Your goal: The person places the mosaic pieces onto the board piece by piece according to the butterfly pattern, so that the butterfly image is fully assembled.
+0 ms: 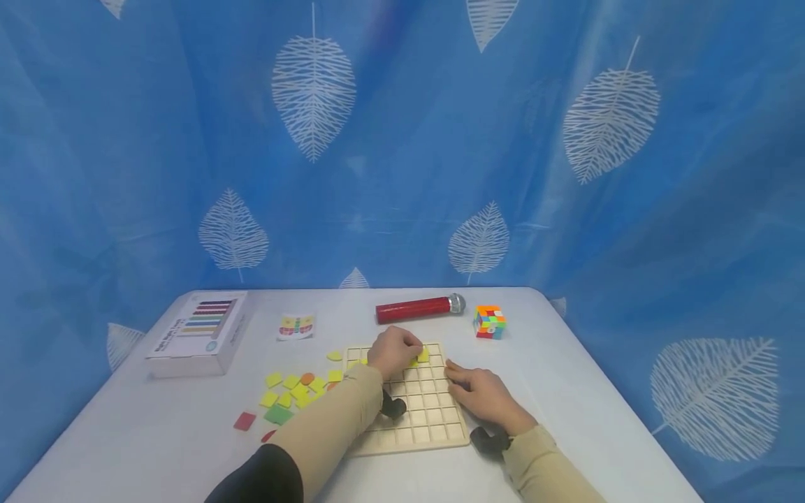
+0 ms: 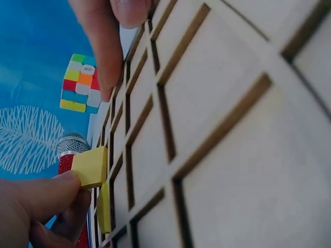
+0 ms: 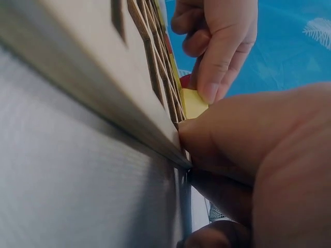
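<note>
A pale wooden board [image 1: 434,434] with a grid of square cells lies on the table in front of me. Over its far right part, my left hand [image 1: 391,353] pinches a yellow square tile [image 2: 89,167] between thumb and fingers. Another yellow tile [image 2: 105,207] sits in the grid just beside it, and more yellow ones show along the far row, partly hidden by the hand. My right hand [image 1: 486,397] holds the board's right edge near the far corner. Its thumb [image 3: 207,132] lies on the rim and the other fingers are against the side.
Loose yellow tiles [image 1: 273,379], a green tile [image 1: 279,414], a red tile [image 1: 244,421] and orange pieces lie left of the board. Behind are a picture card [image 1: 295,327], a red microphone [image 1: 415,309] and a puzzle cube [image 1: 489,322]. A white box [image 1: 189,363] stands far left.
</note>
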A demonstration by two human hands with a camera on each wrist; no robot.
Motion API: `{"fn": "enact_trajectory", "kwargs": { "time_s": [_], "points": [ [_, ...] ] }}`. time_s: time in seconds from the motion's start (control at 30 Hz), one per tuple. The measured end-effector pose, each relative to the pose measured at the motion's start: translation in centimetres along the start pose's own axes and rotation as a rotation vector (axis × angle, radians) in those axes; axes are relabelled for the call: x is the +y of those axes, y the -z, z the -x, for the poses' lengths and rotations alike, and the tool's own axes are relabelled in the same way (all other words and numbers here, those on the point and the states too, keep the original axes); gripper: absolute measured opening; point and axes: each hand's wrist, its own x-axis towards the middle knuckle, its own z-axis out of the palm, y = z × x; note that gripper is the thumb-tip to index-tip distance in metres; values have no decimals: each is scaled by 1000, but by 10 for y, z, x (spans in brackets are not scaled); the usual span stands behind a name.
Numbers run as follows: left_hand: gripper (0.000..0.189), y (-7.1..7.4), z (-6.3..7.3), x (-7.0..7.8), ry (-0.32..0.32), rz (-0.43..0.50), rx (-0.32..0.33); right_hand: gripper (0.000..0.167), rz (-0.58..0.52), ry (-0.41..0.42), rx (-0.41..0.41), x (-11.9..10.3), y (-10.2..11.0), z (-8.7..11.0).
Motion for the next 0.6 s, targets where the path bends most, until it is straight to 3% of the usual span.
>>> {"fn": "enact_trajectory", "kwargs": {
  "time_s": [0.37,0.6],
  "points": [
    [5,-1,5,7,-61,-147,-22,40,-2,-24,17,-3,1,0],
    [9,-2,6,12,-60,-246,-38,40,2,0,14,-1,-2,1]
  ]
}}
